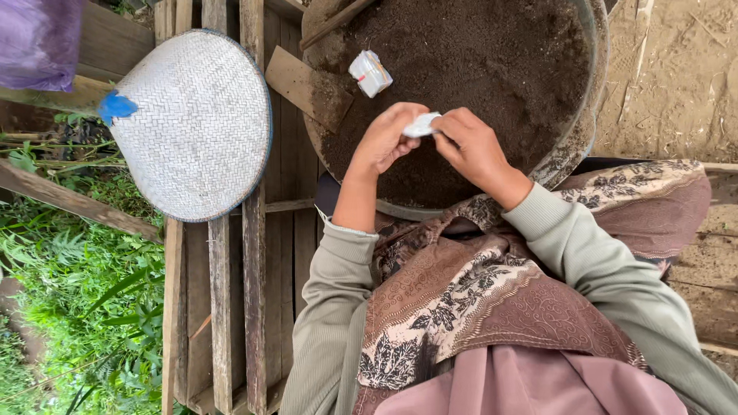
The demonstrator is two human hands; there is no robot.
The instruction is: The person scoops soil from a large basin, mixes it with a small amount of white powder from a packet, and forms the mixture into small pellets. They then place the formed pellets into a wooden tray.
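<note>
White paper packet (pixel 421 125) is lying crosswise at frame centre, both hands pinching it: left hand (pixel 384 138) and right hand (pixel 473 146) fingers closing on opposite ends, above the soil basin (pixel 596 92).

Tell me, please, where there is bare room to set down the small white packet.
Bare soil fills the basin's right half. Bare slats lie below the hat. It is crowded where the left hand and right hand pinch the packet, near a second packet.

Small white packet (pixel 421 124), crumpled, pinched between both hands above the dark soil.
</note>
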